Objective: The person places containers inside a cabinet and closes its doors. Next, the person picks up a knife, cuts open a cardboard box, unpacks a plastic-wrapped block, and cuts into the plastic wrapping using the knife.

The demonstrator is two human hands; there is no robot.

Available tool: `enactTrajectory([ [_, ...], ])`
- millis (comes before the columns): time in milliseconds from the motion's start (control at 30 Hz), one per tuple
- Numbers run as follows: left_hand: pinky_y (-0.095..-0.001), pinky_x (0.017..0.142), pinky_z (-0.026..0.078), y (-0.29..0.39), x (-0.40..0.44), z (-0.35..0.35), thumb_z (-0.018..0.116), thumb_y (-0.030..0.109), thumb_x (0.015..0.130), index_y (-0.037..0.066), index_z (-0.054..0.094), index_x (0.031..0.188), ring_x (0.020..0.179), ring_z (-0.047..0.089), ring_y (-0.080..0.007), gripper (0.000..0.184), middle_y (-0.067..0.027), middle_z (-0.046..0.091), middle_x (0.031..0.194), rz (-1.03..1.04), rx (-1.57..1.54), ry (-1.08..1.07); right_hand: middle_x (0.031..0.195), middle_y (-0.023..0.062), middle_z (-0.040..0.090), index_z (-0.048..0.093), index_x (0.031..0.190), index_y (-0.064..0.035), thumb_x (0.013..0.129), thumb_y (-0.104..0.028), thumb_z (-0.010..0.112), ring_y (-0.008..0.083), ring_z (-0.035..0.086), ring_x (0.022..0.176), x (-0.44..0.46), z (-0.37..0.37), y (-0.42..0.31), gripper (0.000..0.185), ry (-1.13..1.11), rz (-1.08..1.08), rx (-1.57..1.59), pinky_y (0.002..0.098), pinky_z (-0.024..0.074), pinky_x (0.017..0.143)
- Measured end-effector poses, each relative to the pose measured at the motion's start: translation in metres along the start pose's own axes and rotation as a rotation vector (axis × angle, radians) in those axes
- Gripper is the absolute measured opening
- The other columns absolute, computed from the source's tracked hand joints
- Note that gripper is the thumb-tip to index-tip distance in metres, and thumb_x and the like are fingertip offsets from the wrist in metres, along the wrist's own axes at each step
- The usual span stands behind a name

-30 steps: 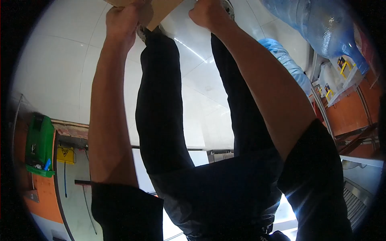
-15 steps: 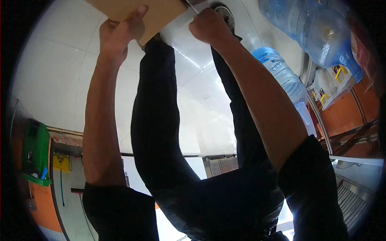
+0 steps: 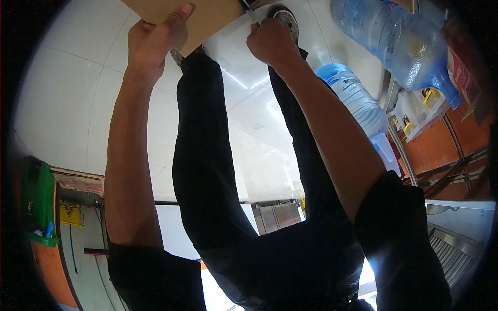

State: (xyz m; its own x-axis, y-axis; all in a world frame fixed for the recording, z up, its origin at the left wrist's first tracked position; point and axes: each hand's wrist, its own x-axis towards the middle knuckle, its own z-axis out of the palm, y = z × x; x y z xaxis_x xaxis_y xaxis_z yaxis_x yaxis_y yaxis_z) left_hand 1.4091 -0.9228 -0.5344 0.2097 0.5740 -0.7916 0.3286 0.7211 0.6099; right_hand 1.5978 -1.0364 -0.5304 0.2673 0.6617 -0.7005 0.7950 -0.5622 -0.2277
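At the top left of the view, my left hand (image 3: 155,44) is closed on the edge of a flat brown cardboard piece (image 3: 207,20), its thumb lying on top. My right hand (image 3: 272,44) is a fist to the right of the cardboard, apart from it. A thin, pale tool (image 3: 251,14) sticks up from its fingers, beside something dark at the cardboard's corner. Most of the tool is hidden in the fist, and the cardboard runs out of view at the top.
Large blue water bottles (image 3: 415,54) lie at the upper right, with another bottle (image 3: 355,98) nearer my right forearm. Beyond them stand a metal rack (image 3: 402,150) and a clear bin (image 3: 433,111). A green bin (image 3: 39,202) and yellow sign (image 3: 71,215) are at left. My shoes (image 3: 284,19) stand on pale tiles.
More of the cardboard shows than a second ago, and my left hand has shifted its grip with the thumb on top. My right hand has come slightly lower, with the thin tool now visible.
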Motion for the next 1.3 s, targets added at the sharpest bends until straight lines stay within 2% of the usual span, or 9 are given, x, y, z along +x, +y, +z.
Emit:
enactTrajectory([
  [133,-0.0379,0.091,0.047,0.003,-0.004,0.002,0.079,0.029,0.076,-0.006,0.051,0.120,0.108,0.056,-0.0230,0.063,-0.0137,0.059,0.112,0.030,-0.035,-0.060,0.079,0.0279,0.063,0.064,0.080,0.0078,0.078,-0.018,0.055,0.0388,0.067,0.077,0.014,0.023,0.011,0.028,0.029,-0.186,-0.173,0.0439,0.0551,0.074],
  [233,-0.0383,0.091,0.047,0.007,-0.008,0.005,0.079,0.029,0.077,-0.005,0.051,0.120,0.108,0.056,-0.0230,0.062,-0.0132,0.059,0.113,0.049,0.047,-0.039,0.084,0.0298,0.063,0.064,0.082,0.0075,0.087,-0.023,0.049,0.0441,0.063,0.081,0.026,0.017,-0.002,0.035,0.054,-0.046,0.041,0.0471,0.0515,0.080],
  [433,-0.0387,0.092,0.047,0.005,-0.002,0.003,0.079,0.028,0.076,-0.004,0.051,0.121,0.109,0.056,-0.0233,0.062,-0.0132,0.059,0.113,0.021,0.028,-0.012,0.084,0.0296,0.063,0.064,0.081,0.0074,0.088,-0.023,0.049,0.0435,0.064,0.082,0.029,0.015,0.001,0.035,0.007,-0.112,-0.010,0.0477,0.0512,0.080],
  [533,-0.0392,0.092,0.047,0.003,-0.003,0.002,0.079,0.028,0.076,-0.004,0.050,0.122,0.109,0.055,-0.0234,0.063,-0.0133,0.059,0.113,0.001,-0.009,-0.009,0.083,0.0296,0.063,0.064,0.080,0.0074,0.088,-0.023,0.049,0.0438,0.063,0.082,0.018,0.028,0.011,0.035,0.043,0.037,0.017,0.0472,0.0514,0.079],
  [633,-0.0396,0.091,0.047,0.005,-0.001,0.004,0.079,0.029,0.076,-0.005,0.049,0.122,0.109,0.055,-0.0235,0.064,-0.0138,0.058,0.113,-0.023,0.017,0.005,0.078,0.0256,0.063,0.066,0.073,0.0040,0.077,-0.019,0.055,0.0366,0.067,0.076,0.024,0.035,0.017,0.025,-0.033,-0.228,-0.318,0.0445,0.0548,0.073],
  [733,-0.0382,0.090,0.047,0.009,-0.009,0.006,0.079,0.028,0.076,-0.007,0.050,0.121,0.108,0.056,-0.0229,0.064,-0.0145,0.059,0.112,0.003,0.101,0.026,0.081,0.0271,0.063,0.066,0.073,0.0047,0.077,-0.019,0.055,0.0378,0.066,0.079,0.020,0.023,0.009,0.026,0.009,-0.041,-0.048,0.0453,0.0541,0.075],
  [833,-0.0331,0.089,0.046,0.018,-0.012,0.012,0.078,0.027,0.077,-0.006,0.057,0.114,0.102,0.059,-0.0219,0.054,-0.0142,0.064,0.106,0.016,0.098,0.068,0.084,0.0279,0.063,0.065,0.075,0.0052,0.077,-0.019,0.055,0.0392,0.066,0.082,0.023,0.020,0.010,0.027,-0.079,-0.115,-0.102,0.0461,0.0534,0.078],
  [967,-0.0304,0.088,0.045,0.029,-0.019,0.016,0.076,0.025,0.079,-0.005,0.062,0.109,0.097,0.061,-0.0196,0.045,-0.0133,0.067,0.103,0.031,0.089,0.093,0.090,0.0300,0.064,0.063,0.090,0.0080,0.076,-0.017,0.058,0.0418,0.065,0.088,0.028,0.026,0.006,0.029,-0.107,0.131,0.104,0.0464,0.0543,0.077],
  [1300,-0.0323,0.087,0.045,0.058,-0.038,0.038,0.076,0.023,0.079,-0.006,0.064,0.102,0.095,0.061,-0.0206,0.039,-0.0137,0.067,0.099,0.129,0.172,0.156,0.097,0.0306,0.063,0.060,0.099,0.0075,0.077,-0.016,0.059,0.0412,0.063,0.096,0.037,0.028,0.004,0.032,-0.109,0.177,0.217,0.0471,0.0535,0.081],
])
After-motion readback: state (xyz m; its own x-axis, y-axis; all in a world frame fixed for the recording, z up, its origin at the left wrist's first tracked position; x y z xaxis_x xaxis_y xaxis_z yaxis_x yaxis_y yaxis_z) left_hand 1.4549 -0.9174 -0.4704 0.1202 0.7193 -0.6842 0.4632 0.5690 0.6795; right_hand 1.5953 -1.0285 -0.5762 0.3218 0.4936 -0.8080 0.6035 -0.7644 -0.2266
